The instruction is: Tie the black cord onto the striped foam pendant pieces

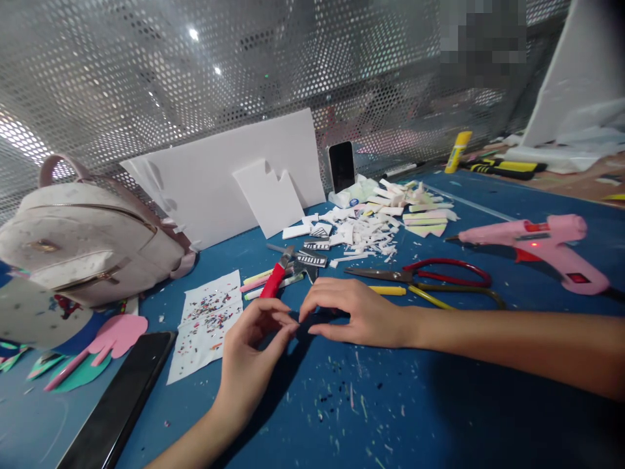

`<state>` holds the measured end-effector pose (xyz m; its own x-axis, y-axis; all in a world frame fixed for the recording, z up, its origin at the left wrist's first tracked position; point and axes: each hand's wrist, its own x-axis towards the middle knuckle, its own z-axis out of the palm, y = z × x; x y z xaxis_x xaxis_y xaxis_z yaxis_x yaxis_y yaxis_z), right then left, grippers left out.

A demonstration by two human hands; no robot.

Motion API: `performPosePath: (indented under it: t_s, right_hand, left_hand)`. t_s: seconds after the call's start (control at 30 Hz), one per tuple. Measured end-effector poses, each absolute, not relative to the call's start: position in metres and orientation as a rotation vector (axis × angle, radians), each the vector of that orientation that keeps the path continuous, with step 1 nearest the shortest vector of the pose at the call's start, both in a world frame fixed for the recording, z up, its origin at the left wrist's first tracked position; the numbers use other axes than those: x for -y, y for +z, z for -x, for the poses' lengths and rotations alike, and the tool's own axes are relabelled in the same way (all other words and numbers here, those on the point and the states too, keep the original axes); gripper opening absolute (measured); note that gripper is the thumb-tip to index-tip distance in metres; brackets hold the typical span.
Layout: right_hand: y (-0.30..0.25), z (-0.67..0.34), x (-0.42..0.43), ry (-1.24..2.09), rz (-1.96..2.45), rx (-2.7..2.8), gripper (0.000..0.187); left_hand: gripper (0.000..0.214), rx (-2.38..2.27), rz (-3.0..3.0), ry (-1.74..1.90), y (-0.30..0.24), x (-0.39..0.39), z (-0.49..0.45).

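Note:
My left hand [254, 339] is above the blue table, thumb and fingertips pinched together; anything between them is too small to make out. Facing it, my right hand [359, 312] has bent fingers with a gap between thumb and forefinger, and nothing shows in it. The fingertips of both hands nearly meet. Just behind my left hand lies a red-handled utility knife [276, 277], beside several capped markers [258, 280]. Small black-and-white striped pieces [312, 259] lie beyond the fingers. Scissors with red and dark handles [381, 273] lie behind my right hand.
A pink glue gun [532, 238] with a lit light lies right. White scraps [366, 228] pile up near a propped phone [342, 166] and white board [229, 176]. Left are a sheet with colourful bits [195, 352], a black phone [122, 397] and a backpack [83, 228].

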<state>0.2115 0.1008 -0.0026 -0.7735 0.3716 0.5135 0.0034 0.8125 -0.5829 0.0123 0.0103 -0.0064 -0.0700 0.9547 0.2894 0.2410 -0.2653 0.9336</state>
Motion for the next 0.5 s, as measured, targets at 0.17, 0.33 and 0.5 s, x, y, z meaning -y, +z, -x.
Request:
performPosePath:
  t_s: [0.17, 0.33, 0.5]
  right_hand:
    - [-0.0057, -0.2111, -0.1025, 0.778, 0.244, 2.284, 0.003]
    - [-0.0034, -0.2114, -0.1, 0.77, 0.163, 2.175, 0.007]
    - [-0.0023, -0.2136, -0.0971, 0.66, 0.144, 2.173, 0.008]
  left_hand:
    - [0.019, -1.267, -1.546, 1.377, -0.0055, -0.0098, -0.0119]
    - [0.028, -1.208, -1.589, 1.45, -0.0052, -0.0086, -0.0118]
    - [0.032, -1.212, -1.624, 1.47, -0.006, -0.0066, -0.0119]
